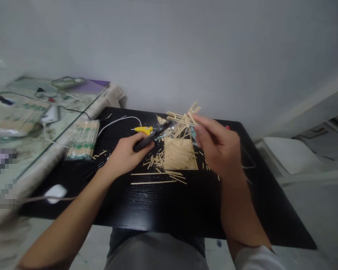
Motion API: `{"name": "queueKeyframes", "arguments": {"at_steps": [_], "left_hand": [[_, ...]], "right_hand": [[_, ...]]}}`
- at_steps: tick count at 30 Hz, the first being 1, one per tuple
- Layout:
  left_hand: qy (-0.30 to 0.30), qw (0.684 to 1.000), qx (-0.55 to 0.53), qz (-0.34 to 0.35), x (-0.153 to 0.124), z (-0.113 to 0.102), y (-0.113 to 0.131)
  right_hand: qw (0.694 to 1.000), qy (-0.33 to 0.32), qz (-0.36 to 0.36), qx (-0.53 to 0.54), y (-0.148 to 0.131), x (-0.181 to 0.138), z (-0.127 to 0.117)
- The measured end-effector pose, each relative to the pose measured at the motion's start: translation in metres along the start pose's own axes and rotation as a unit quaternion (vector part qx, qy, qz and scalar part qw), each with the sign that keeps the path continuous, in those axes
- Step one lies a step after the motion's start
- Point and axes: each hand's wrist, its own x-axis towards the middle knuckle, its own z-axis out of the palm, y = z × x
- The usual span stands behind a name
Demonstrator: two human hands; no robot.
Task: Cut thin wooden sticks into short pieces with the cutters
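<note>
My left hand (131, 153) is closed round the handle of a slim black tool (146, 141), whose far end is too blurred to tell its kind. In my right hand (216, 144) the thumb and fingers pinch a small frame of glued wooden sticks (195, 108), raised above the table. Behind and below it, more pale sticks overlap, so its full outline is unclear. Under the hands lies a square wooden board (195, 161) with a heap of short sticks (178, 155) on it. A yellow glue gun (142, 129) rests just beyond my left hand.
Stick offcuts lie scattered around the board on the black table (157, 206). Two long sticks (153, 183) lie in front. A bagged stick bundle (83, 139), a white cable (121, 119) and a white plug (55, 193) are at left. A glass-topped surface (73, 123) adjoins.
</note>
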Motion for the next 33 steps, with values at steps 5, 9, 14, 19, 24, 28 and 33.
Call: {"name": "queueKeyframes", "arguments": {"at_steps": [5, 9, 14, 19, 24, 28, 33], "left_hand": [[0.077, 0.994, -0.039, 0.065, 0.025, 0.002, 0.032], [0.060, 0.994, 0.005, 0.093, 0.030, 0.013, 0.030], [0.058, 0.992, 0.032, 0.107, 0.030, 0.021, 0.018], [0.058, 0.988, 0.071, 0.125, 0.033, 0.023, 0.018], [0.044, 0.988, 0.079, 0.122, 0.033, 0.024, 0.018], [0.034, 0.991, 0.084, 0.102, 0.030, 0.023, 0.019], [0.025, 0.992, 0.073, 0.100, 0.029, 0.025, 0.022]], "right_hand": [[0.999, -0.005, 0.020, 0.040, 0.008, -0.008, 0.001], [0.999, 0.003, 0.032, 0.041, 0.015, -0.009, 0.008], [0.996, 0.046, 0.057, 0.040, 0.020, -0.008, 0.021], [0.994, 0.050, 0.076, 0.058, 0.018, -0.007, 0.024], [0.996, 0.041, 0.061, 0.048, 0.012, -0.006, 0.022], [0.996, 0.041, 0.061, 0.045, 0.010, -0.006, 0.022], [0.995, 0.051, 0.077, 0.046, 0.008, -0.006, 0.024]]}}
